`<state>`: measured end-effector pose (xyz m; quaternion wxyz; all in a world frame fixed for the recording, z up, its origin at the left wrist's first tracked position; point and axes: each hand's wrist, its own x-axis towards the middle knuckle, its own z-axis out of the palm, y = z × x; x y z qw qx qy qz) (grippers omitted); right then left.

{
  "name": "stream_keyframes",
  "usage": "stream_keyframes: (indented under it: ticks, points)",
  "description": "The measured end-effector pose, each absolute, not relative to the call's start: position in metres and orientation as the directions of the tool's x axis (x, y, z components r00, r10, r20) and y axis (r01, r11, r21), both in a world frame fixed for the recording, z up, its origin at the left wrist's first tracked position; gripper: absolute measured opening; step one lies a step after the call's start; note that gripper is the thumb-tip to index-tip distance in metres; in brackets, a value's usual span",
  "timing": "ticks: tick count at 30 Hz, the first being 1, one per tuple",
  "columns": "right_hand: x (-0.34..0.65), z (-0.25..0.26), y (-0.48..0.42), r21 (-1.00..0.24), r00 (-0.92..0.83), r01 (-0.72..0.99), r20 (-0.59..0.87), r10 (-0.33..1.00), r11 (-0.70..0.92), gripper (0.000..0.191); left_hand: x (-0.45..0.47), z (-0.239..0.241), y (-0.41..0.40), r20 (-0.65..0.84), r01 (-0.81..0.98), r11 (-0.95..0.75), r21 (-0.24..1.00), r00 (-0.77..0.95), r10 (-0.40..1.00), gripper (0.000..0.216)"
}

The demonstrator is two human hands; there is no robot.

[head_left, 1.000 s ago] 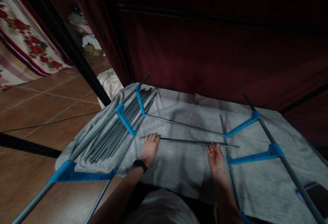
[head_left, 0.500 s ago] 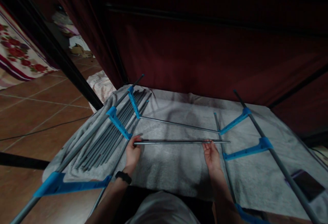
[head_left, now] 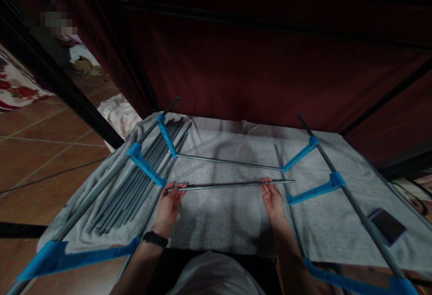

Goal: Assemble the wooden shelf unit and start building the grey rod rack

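A thin grey metal rod (head_left: 222,185) runs crosswise in front of me, held at both ends. My left hand (head_left: 169,207) grips its left end close to a blue plastic bracket (head_left: 147,165). Nearer the rod's right end, my right hand (head_left: 272,199) pinches it, fingers facing up, and the tip sticks out past a right-hand bracket's inner end. Beyond it, another crossbar (head_left: 226,162) joins the far left bracket (head_left: 167,136) to the far right bracket (head_left: 300,153). Long grey tubes carry the brackets on both sides, including the right outer tube (head_left: 357,209).
Several loose grey tubes (head_left: 135,191) lie at the left on a grey blanket (head_left: 219,227). A dark phone (head_left: 386,226) rests at the right. A dark red curtain (head_left: 256,70) hangs behind, with tiled floor (head_left: 67,160) to the left.
The rod's right end has risen slightly, and my left fingers have shifted along its left end. My view has turned a little, so the frame sits further left.
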<state>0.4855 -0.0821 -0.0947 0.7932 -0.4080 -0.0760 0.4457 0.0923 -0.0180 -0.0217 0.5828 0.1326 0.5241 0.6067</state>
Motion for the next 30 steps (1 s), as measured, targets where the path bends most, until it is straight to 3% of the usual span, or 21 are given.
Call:
stream_keyframes:
  ticks: [5,11,23,30]
  points:
    - [0.485,-0.093,-0.082,-0.699,0.585,-0.663,-0.261,0.768,0.267,0.010,0.095,-0.025,-0.019,-0.498,-0.595,0.265,0.759,-0.267,0.825,0.015]
    - [0.485,-0.091,-0.083,-0.692,0.574,-0.674,-0.269,0.773,0.260,0.008,0.094,-0.026,-0.016,-0.587,-0.626,0.325,0.709,-0.270,0.763,0.019]
    - [0.488,-0.099,-0.082,-0.690,0.572,-0.672,-0.251,0.781,0.270,0.007,0.123,-0.027,-0.021,-0.596,-0.688,0.404,0.602,-0.052,0.801,0.020]
    - [0.495,-0.105,-0.084,-0.657,0.524,-0.711,-0.259,0.811,0.249,0.014,0.128,-0.032,-0.020,-0.637,-0.684,0.414,0.600,-0.096,0.765,0.024]
